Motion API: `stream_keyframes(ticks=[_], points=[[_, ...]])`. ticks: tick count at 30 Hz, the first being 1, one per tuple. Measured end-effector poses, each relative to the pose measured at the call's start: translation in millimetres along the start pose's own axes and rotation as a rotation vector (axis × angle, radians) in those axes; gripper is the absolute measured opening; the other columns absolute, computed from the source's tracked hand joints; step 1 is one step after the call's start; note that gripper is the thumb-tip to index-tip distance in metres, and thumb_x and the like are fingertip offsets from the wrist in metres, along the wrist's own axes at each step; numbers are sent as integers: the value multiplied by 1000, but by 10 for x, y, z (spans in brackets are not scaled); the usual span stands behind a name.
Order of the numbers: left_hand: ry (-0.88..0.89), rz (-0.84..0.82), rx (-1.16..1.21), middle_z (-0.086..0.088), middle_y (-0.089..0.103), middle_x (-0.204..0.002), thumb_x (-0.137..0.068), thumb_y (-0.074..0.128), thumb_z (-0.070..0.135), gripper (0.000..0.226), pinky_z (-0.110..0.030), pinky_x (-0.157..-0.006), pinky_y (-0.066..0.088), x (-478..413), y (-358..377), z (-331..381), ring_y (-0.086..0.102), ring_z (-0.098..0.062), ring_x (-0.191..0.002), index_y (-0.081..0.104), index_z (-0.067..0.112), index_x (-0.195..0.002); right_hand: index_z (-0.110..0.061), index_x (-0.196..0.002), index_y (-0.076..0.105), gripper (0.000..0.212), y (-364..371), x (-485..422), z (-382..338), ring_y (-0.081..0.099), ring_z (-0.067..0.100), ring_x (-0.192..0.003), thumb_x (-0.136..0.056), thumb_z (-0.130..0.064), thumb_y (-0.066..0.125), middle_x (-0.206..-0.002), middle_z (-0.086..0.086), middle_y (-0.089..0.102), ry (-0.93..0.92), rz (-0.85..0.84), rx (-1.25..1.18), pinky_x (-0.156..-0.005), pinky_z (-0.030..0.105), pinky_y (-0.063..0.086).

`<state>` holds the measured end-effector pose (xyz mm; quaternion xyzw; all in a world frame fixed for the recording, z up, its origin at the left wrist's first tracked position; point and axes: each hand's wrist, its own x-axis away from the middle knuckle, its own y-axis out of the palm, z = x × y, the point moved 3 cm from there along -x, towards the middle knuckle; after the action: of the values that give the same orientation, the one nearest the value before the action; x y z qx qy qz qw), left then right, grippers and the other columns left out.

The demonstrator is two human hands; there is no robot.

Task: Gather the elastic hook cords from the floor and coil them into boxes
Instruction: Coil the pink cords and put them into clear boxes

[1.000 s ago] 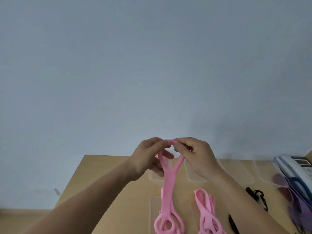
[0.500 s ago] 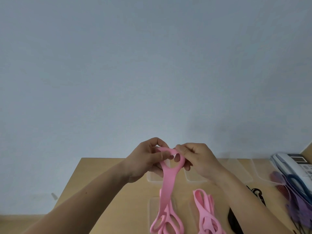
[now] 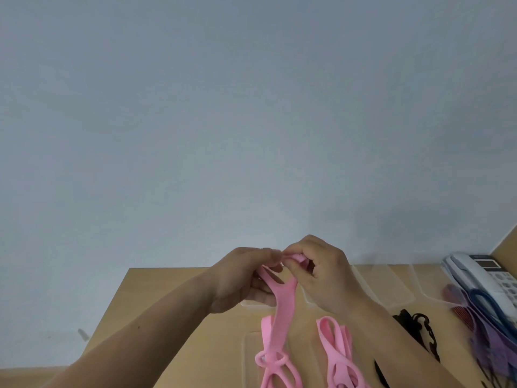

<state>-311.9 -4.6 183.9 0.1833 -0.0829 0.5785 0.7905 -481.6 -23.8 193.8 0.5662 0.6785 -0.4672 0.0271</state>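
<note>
Head view.
- My left hand (image 3: 240,278): fingers curled, thumb and forefinger pinching the forked top end of a pink elastic cord (image 3: 282,312).
- My right hand (image 3: 321,278): fingers curled, pinching the same top end; the two hands meet there, fingertips touching.
- Held cord: hangs down from the hands, its lower loops over a clear box (image 3: 249,354) on the wooden desk (image 3: 167,292).
- Second pink cord (image 3: 340,359): lies just right of the first.
- Black cord (image 3: 419,329): beyond my right forearm.

Flat pink elastic cord (image 3: 283,309) hanging looped, second pink cord (image 3: 335,348) beside, clear boxes (image 3: 372,284) behind
</note>
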Motion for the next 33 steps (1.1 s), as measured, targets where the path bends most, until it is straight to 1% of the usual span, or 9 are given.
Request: stream_keyframes(ticks=[3,7,11,14,18,21,25,31,33], points=[[8,13,6,-26,64,-100,-94,63,23,41,-43,-80,59,-10,3,7,65,-37,-87,61,-13,-113,-18,-90,72,13,-19,42,-24,57,-3,-70,-84,-6,74,-82,-17,58,-61,36,69,-63,9,43],[52,15,52,-25,69,-100,-92,64,7,21,-38,-78,59,19,33,27,70,-35,-92,65,-10,-106,-19,-90,73,12,-48,83,-21,59,3,-73,-83,-9,75,-83,-14,62,-83,45,72,-64,16,48],[139,83,12,-24,70,-95,-86,69,-4,21,-36,-77,59,38,39,32,73,-34,-90,64,-9,-105,-31,-87,72,14,-50,113,37,62,10,-75,-83,-18,77,-82,-10,64,159,-25,-210,-65,22,52],[214,134,-70,-21,71,-90,-85,70,-6,20,-42,-82,60,50,32,43,73,-36,-88,62,-10,-103,-30,-90,71,4,-1,119,54,64,14,-67,-86,-29,72,-75,-4,67,342,-113,-453,-63,25,53],[294,164,-176,-14,72,-87,-85,69,-6,11,-42,-79,60,73,15,37,73,-31,-82,67,-3,-96,-21,-94,70,4,25,65,58,63,8,-57,-91,-19,68,-65,-2,69,409,-167,-449,-58,23,50],[296,174,-164,-14,71,-87,-85,71,-3,12,-35,-75,60,84,8,1,73,-29,-82,68,0,-96,-17,-87,72,3,15,32,39,63,7,-56,-87,-20,73,-62,-4,68,382,-167,-418,-56,20,50],[159,97,-58,-22,72,-103,-89,71,8,33,-40,-83,60,81,-17,-29,72,-37,-95,55,3,-118,-22,-84,71,14,25,19,14,64,3,-62,-89,-9,69,-68,-12,69,301,-134,-393,-60,15,49],[74,40,-139,-18,75,-93,-93,65,13,13,-31,-65,56,121,-67,-12,70,-26,-73,62,3,-100,-23,-88,70,13,102,42,48,66,10,-72,-88,-10,71,-79,-9,68,199,-86,-296,-68,26,56],[52,36,-90,-20,73,-94,-92,65,13,12,-33,-64,56,116,-69,-6,69,-28,-72,63,3,-99,-22,-90,68,13,111,49,56,62,9,-71,-88,-9,70,-78,-15,62,89,-46,-200,-65,20,52]])
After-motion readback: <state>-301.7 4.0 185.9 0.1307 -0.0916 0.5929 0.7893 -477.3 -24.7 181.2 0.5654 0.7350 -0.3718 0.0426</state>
